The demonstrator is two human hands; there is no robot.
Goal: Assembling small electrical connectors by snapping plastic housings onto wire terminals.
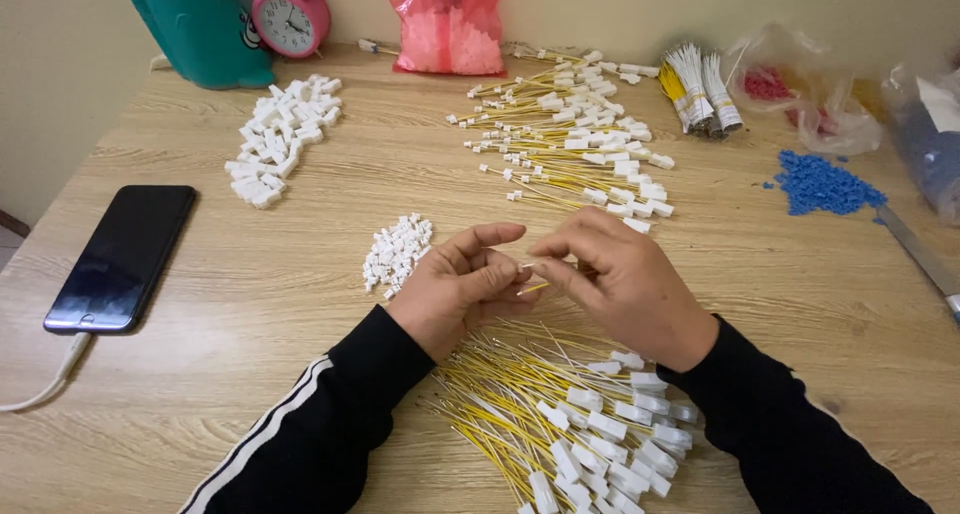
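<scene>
Yellow wire [534, 288] sits pinched between my two hands over the middle of the wooden worktop [250, 294]. My left hand [462, 284] has its grip closed on the wire, and my right hand [622, 282] pinches its white end. Near me lies a pile of yellow wires with white plugs [570, 424]. Small white connectors [397, 252] lie just left.

Your light wooden table [250, 304] carries 2 heaps of yellow wires with white plugs [570, 144] — plus a black smartphone [122, 257], small white plastic connectors [397, 252] and blue beads [822, 184].
</scene>
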